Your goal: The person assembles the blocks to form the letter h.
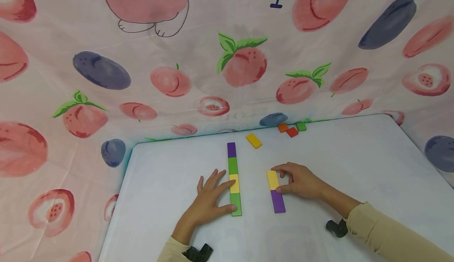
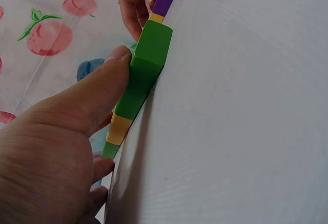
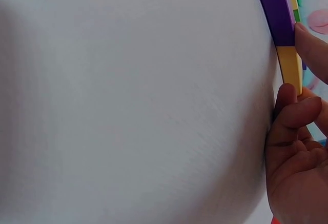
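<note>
Two hands worked at frame centre: my left hand (image 1: 209, 201) lay flat, fingers straight, against the long block row (image 1: 233, 178); my right hand (image 1: 299, 181) pinched the yellow block (image 1: 272, 179).

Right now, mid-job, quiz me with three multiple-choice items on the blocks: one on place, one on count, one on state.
1. Where is the loose yellow block?
A) beyond the long row
B) under the left hand
C) off the table

2. How many blocks form the long row?
A) two
B) four
C) six

3. What is the right hand doing?
A) resting flat, apart from blocks
B) pinching the short row's yellow block
C) lifting a red block

Answers: 1 A, it lies nearer the cloth backdrop. 2 B, purple, green, yellow, green. 3 B, thumb and fingers bracket its ends.
</note>
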Action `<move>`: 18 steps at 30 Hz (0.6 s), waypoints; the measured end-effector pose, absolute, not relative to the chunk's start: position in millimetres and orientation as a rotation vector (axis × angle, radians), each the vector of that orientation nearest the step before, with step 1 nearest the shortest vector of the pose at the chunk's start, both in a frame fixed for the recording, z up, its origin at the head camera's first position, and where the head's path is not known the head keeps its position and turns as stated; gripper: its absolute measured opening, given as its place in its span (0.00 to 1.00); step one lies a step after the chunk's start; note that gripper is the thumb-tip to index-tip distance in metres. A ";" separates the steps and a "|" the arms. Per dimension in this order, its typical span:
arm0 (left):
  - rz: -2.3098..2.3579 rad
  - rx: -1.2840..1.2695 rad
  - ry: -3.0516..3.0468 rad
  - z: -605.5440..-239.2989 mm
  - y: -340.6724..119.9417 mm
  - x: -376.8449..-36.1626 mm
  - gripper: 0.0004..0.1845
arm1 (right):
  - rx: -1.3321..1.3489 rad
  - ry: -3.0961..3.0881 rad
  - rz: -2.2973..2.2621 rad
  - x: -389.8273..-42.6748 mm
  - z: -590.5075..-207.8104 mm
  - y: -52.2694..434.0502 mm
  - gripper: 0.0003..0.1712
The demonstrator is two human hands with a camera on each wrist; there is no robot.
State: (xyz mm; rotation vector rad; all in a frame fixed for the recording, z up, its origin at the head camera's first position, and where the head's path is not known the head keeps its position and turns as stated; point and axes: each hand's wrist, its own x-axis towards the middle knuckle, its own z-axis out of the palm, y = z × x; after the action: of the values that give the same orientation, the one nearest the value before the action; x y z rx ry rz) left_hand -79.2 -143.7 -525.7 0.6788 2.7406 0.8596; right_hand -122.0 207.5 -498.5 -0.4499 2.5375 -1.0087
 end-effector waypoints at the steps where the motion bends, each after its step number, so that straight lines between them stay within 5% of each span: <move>1: 0.859 0.677 2.740 -525.6 -143.6 -79.1 0.41 | -0.452 2.538 -1.007 -122.0 -498.5 207.5 0.38; 18: 0.852 0.688 2.742 -527.5 -144.3 -79.7 0.41 | -0.482 2.540 -1.008 -122.3 -498.0 207.0 0.37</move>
State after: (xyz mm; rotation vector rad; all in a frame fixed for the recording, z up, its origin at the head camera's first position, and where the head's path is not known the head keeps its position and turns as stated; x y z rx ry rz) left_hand -79.7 -144.3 -527.5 0.6883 2.7424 0.8525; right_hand -122.3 207.0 -498.0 -0.4815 2.5401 -1.0083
